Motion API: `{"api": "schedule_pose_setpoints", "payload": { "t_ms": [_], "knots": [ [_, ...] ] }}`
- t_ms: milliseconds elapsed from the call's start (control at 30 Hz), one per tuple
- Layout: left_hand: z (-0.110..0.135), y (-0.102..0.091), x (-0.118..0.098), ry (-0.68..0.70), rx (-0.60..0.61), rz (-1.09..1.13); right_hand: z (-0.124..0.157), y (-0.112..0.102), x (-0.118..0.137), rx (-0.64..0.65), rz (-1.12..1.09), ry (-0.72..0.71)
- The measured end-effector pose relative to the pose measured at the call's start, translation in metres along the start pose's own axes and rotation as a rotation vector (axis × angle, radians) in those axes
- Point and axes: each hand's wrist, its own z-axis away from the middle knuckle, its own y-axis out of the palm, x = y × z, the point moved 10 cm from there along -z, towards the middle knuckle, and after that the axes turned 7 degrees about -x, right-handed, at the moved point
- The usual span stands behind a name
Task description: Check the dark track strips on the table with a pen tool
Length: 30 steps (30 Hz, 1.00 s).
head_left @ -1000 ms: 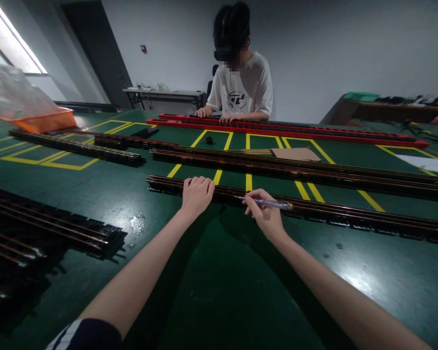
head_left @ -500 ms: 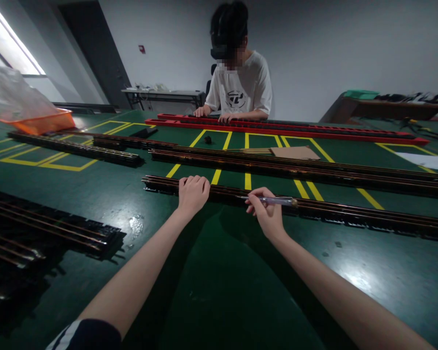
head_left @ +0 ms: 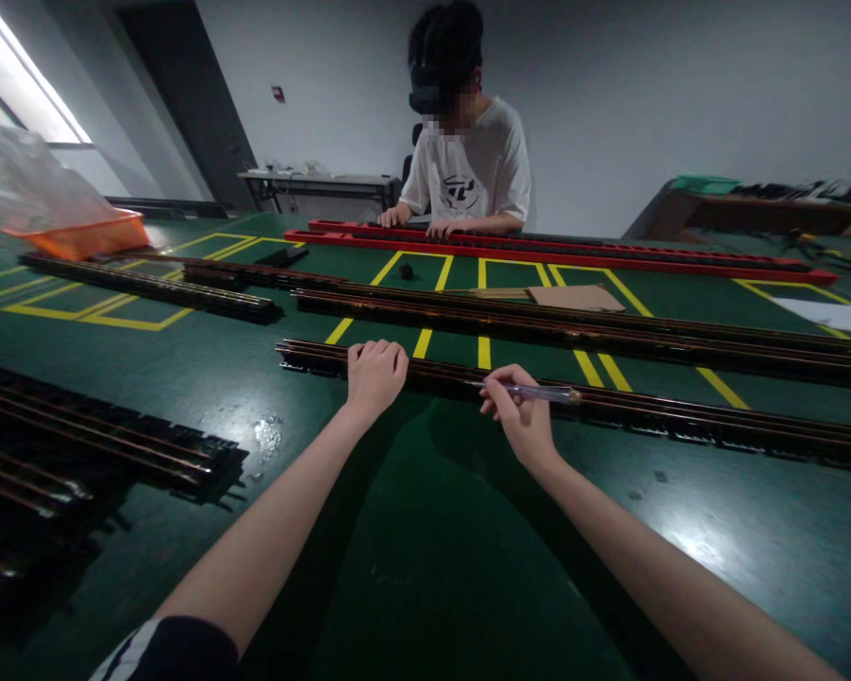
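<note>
Nearest dark rail (head_left: 681, 416) spans green counter (head_left: 432, 549), 9 to 3 o'clock. On it: left hand (head_left: 374, 374) curled, gripping. At its 3 o'clock, right hand (head_left: 521, 421) pinches clear-handled screwdriver (head_left: 539, 392), tip seemingly on rail.

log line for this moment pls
left hand curled over nearest rail | right hand holding clear-handled tool on rail | co-worker at red rail

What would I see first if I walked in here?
Two bare arms reach over a green table: the left hand clasps the nearest dark rail, and the right hand holds a thin clear tool against it. Opposite, a person in a white shirt rests both hands on a red rail.
</note>
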Motion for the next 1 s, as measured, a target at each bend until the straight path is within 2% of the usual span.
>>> {"api": "schedule_pose_setpoints", "payload": {
  "t_ms": [567, 667, 900, 1000],
  "knots": [
    [0.002, -0.001, -0.002, 0.033, -0.020, 0.013, 0.000, 0.005, -0.001, 0.053, 0.005, -0.007],
    [0.005, -0.003, -0.014, 0.089, -0.038, 0.015, 0.001, 0.005, 0.001, 0.058, 0.006, -0.009],
    [0.013, 0.004, -0.064, 0.233, -0.045, 0.081, 0.000, 0.005, -0.001, 0.050, 0.024, -0.009],
    [0.012, 0.008, -0.073, 0.236, -0.048, 0.058, 0.000, 0.003, -0.002, 0.033, 0.035, -0.007]
  ]
}}
